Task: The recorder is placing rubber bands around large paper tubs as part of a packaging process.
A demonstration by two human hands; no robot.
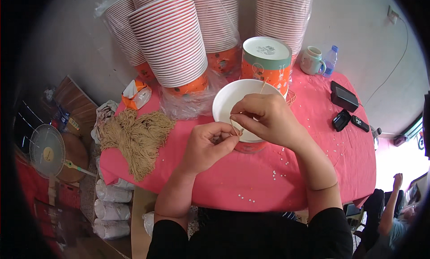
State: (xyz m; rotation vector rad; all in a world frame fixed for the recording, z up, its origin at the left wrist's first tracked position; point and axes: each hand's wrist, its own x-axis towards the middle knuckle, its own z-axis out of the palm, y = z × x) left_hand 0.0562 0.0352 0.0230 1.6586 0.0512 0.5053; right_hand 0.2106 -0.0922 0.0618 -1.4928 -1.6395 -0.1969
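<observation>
Looking down, I see tall stacks of paper cups (172, 39) in clear plastic sleeves at the back of the pink counter (313, 165). One upturned orange cup (266, 62) shows a small label on its white base. Just before it stands an open white bowl-cup (229, 102), holding nothing I can make out. A bundle of tan string (134, 138) lies to the left. My left hand (209, 147) is curled shut, pinching a thin string (236, 127) at the cup's rim; my right hand (266, 120) pinches it too, fingertips touching.
</observation>
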